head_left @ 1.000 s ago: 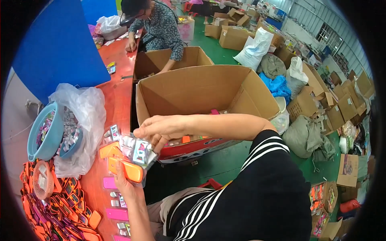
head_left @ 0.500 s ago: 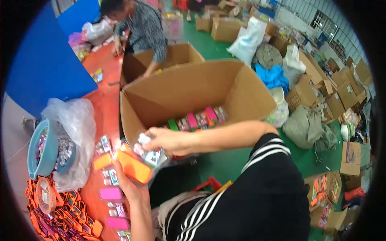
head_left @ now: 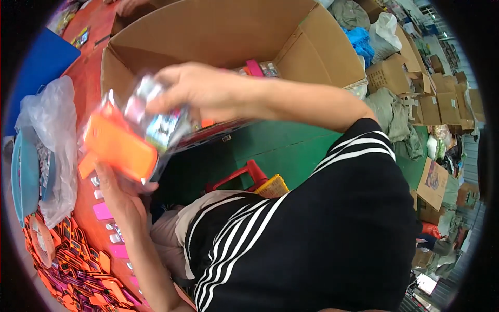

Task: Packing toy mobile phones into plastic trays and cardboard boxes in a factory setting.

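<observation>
My left hand (head_left: 123, 195) is closed around an orange oblong plastic case (head_left: 122, 145) in clear wrapping, tilted above the red table. A second orange piece (head_left: 88, 166) shows beneath its left edge. Beside it, my right hand (head_left: 192, 91) grips a clear plastic packet (head_left: 162, 127) holding small white, pink and printed pieces, blurred by motion. The two wrapped things are close together; whether they touch I cannot tell. Along the table's near edge lie pink cases (head_left: 103, 211) and small white-capped pieces (head_left: 115, 238), partly hidden by my left forearm.
A large open carton (head_left: 202, 36) stands ahead, with colourful packs (head_left: 254, 67) inside. At left are a blue basin (head_left: 23, 177), a clear bag (head_left: 57, 140), a small pink basket (head_left: 41, 242) and heaped orange-black pieces (head_left: 78, 265). A co-worker's hand (head_left: 130, 6) shows at the top.
My view has tilted down and turned, so the carton sits higher and the co-worker is mostly out of view. Both hands still hold their things, now appearing higher and further left.
</observation>
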{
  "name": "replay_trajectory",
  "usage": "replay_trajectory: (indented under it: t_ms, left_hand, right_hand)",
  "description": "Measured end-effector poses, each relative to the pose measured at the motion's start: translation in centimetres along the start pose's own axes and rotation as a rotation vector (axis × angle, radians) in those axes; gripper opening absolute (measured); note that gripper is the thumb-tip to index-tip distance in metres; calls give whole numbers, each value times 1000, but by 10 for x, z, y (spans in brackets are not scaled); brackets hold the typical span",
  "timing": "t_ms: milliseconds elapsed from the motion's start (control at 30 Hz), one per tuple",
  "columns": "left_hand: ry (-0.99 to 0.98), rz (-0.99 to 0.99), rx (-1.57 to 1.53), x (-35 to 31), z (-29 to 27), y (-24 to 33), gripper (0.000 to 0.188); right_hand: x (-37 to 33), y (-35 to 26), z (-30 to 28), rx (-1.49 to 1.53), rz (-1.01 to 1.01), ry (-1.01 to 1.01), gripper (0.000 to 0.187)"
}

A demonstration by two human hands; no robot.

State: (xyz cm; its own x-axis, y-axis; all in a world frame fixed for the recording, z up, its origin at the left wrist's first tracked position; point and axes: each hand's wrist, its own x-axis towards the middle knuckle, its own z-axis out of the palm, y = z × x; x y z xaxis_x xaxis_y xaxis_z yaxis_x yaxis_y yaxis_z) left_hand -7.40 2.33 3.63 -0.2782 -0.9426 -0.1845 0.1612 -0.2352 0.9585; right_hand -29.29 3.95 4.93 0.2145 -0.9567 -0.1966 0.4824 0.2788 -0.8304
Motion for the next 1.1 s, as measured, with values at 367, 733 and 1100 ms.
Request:
replay_trajectory:
  t_ms: [367,733,1100]
  left_hand:
    - [-108,645,1638,-6,22,-16,37]
    - [-70,668,1653,-4,16,-29,27]
    - [-21,686,1596,-16,10,-37,28]
  right_hand:
    - [7,-50,-175,-13,-79,82,36]
    - [-29,-3,-287,-123,350,398,27]
    - [-83,13,-349,-167,588,406,38]
